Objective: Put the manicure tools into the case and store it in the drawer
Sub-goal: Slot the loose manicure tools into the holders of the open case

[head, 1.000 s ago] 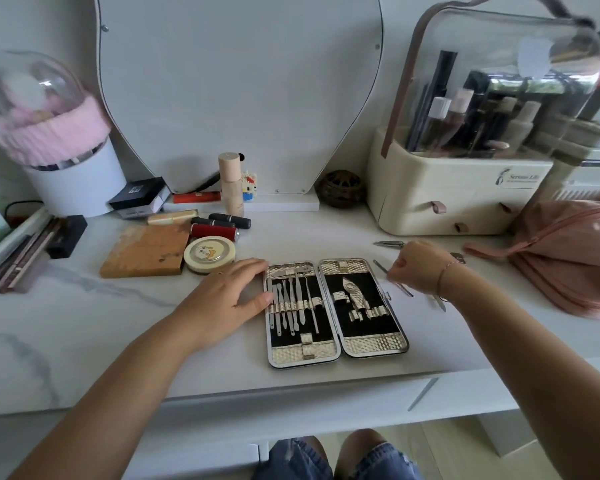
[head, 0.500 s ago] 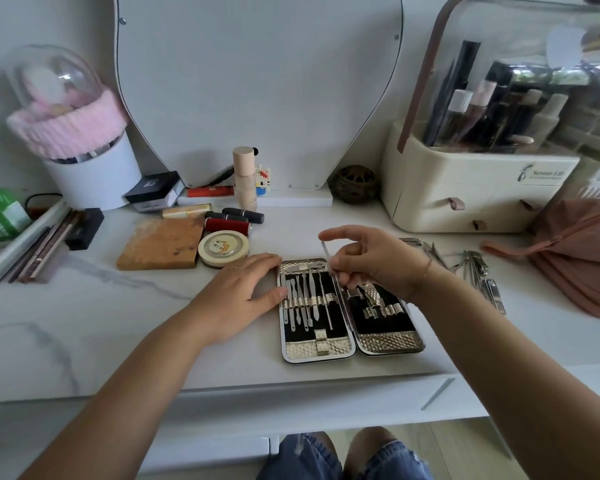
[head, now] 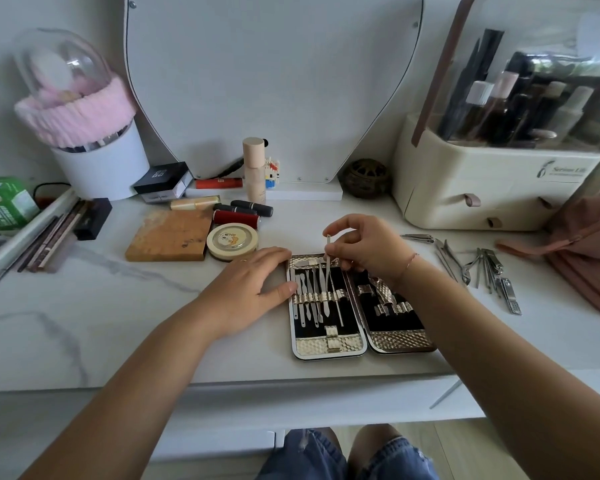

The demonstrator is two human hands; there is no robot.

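Right grip (head: 364, 247) has lowered tool (head: 327, 261) into case (head: 329, 348).

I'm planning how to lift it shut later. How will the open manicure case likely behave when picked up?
The manicure case looks rigid-shelled, so each half should stay stiff, but it will probably fold at its middle hinge. Its many metal tools likely make it heavy for its size. The left hand pressing its edge suggests it slides on the smooth tabletop.

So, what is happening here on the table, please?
A person is packing manicure tools into an open case. The left hand rests flat against the case's left edge, while the right hand pinches a thin metal tool over the left half's slots. More loose tools lie to the right.
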